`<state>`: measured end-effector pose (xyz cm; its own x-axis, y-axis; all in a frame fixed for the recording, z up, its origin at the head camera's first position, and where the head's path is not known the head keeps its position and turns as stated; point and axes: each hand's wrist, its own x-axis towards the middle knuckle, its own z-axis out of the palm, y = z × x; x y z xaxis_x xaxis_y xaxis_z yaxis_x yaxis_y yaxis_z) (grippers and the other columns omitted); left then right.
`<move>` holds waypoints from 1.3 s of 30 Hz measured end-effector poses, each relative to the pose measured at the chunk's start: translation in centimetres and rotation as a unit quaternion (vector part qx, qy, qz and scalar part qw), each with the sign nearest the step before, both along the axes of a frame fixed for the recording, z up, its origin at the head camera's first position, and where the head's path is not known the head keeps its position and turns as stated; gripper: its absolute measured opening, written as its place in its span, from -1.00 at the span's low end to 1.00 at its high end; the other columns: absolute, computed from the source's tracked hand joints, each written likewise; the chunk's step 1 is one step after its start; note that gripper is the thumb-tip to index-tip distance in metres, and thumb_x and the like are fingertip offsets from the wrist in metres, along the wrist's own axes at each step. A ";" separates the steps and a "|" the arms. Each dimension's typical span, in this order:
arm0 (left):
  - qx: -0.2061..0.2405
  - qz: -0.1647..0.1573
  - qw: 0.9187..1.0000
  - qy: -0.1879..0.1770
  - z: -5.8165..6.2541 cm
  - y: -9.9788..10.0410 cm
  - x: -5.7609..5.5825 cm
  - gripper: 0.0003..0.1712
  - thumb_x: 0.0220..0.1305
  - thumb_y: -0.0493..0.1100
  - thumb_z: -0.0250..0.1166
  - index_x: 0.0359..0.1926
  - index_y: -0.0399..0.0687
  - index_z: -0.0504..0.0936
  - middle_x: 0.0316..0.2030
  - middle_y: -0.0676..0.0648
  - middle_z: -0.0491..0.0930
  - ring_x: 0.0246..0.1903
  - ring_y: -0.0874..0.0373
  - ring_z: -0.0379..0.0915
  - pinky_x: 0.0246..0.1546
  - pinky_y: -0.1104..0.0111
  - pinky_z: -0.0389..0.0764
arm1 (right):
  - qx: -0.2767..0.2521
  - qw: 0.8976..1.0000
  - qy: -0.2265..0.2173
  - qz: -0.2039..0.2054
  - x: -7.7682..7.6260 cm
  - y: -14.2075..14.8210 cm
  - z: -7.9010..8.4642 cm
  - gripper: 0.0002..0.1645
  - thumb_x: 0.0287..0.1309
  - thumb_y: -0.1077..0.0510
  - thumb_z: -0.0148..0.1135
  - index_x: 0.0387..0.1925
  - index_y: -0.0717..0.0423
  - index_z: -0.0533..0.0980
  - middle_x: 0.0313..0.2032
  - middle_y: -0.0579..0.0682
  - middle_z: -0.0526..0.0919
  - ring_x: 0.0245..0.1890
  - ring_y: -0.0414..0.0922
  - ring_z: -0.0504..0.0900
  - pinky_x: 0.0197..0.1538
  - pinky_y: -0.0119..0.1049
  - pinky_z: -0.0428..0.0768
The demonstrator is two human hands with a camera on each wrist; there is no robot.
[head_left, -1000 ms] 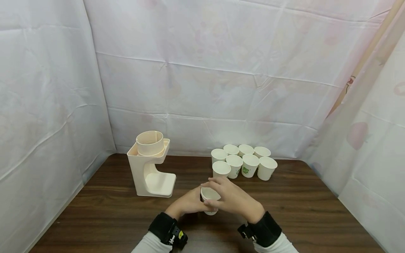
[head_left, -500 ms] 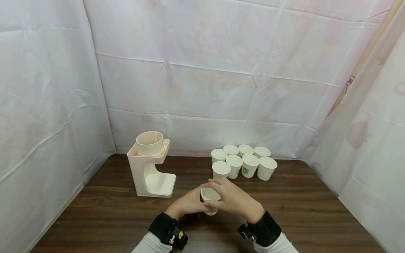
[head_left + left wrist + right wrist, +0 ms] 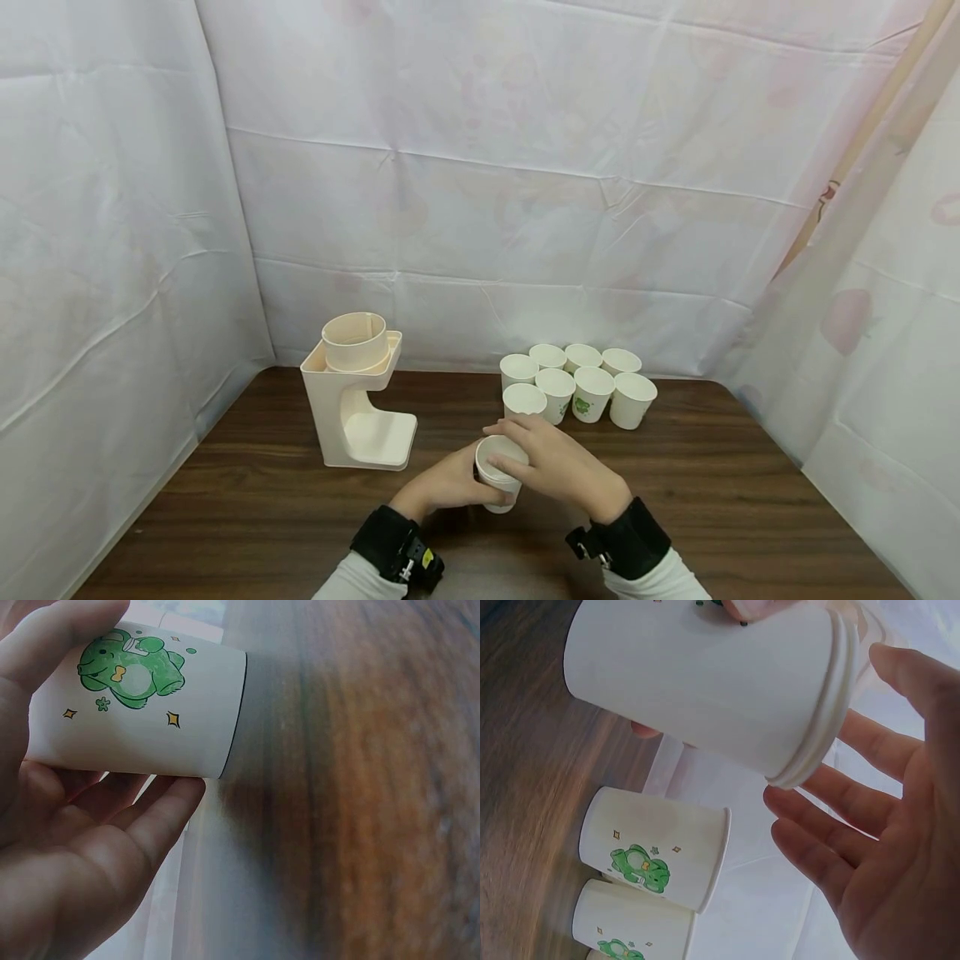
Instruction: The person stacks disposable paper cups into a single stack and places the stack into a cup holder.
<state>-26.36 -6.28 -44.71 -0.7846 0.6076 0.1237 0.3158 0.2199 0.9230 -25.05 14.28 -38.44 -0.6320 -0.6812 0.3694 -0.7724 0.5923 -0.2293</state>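
Observation:
My left hand (image 3: 450,481) grips a white paper cup (image 3: 504,475) near the front middle of the table, thumb and fingers round its side. In the left wrist view that cup (image 3: 150,735) carries a green cartoon animal and small stars. Two rims lie close together in the right wrist view, so a second paper cup (image 3: 844,697) is nested inside. My right hand (image 3: 555,462) hovers at the top of these cups with fingers loosely spread. Its thumb (image 3: 900,671) stands apart from the rim, while some fingertips are hidden behind it.
Several white paper cups (image 3: 594,392) stand grouped behind my right hand. To the left is a cream holder (image 3: 322,408) with a round cylinder (image 3: 356,342) on top. Pale curtains (image 3: 480,208) enclose the dark wooden table (image 3: 247,517).
My right hand has shifted slightly up and right, its thumb drawing back from the cup's side toward the mouth. More of the rims shows now. My left hand keeps its grip.

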 end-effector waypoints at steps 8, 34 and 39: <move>-0.004 0.005 1.000 -0.009 0.1 0.0 0.1 -0.20 0.08 -0.16 0.54 0.30 -0.07 0.36 -0.02 0.04 0.58 -0.04 0.16 0.52 -0.01 0.27 0.52 | -0.016 1.000 0.021 0.004 -0.6 0.4 0.3 -0.58 0.44 -0.12 0.15 0.18 -0.05 0.54 0.11 -0.04 0.58 0.12 -0.12 0.52 0.09 -0.12 0.54; 0.001 0.024 1.000 -0.006 -0.1 0.2 0.2 -0.20 0.00 -0.22 0.57 0.26 -0.12 0.41 -0.04 0.07 0.61 -0.01 0.19 0.53 0.09 0.25 0.46 | -0.042 0.993 0.050 -0.098 -4.5 1.8 -0.7 -0.52 0.31 0.06 0.34 0.16 0.20 0.54 0.03 0.12 0.60 0.07 0.10 0.52 0.05 0.00 0.52; -0.002 0.027 1.000 -0.006 -0.1 0.2 0.2 -0.19 0.00 -0.20 0.57 0.28 -0.10 0.40 -0.03 0.08 0.61 -0.01 0.19 0.53 0.09 0.24 0.46 | -0.032 0.992 0.046 -0.114 -5.2 1.5 -1.1 -0.50 0.32 0.03 0.33 0.18 0.20 0.53 0.06 0.15 0.59 0.11 0.15 0.50 0.09 0.03 0.51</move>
<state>-26.18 -6.12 -44.77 -0.8174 0.5652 0.1113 0.2917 0.2394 0.9261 -30.29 15.78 -39.51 -0.7287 -0.4977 0.4704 -0.6396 0.7402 -0.2075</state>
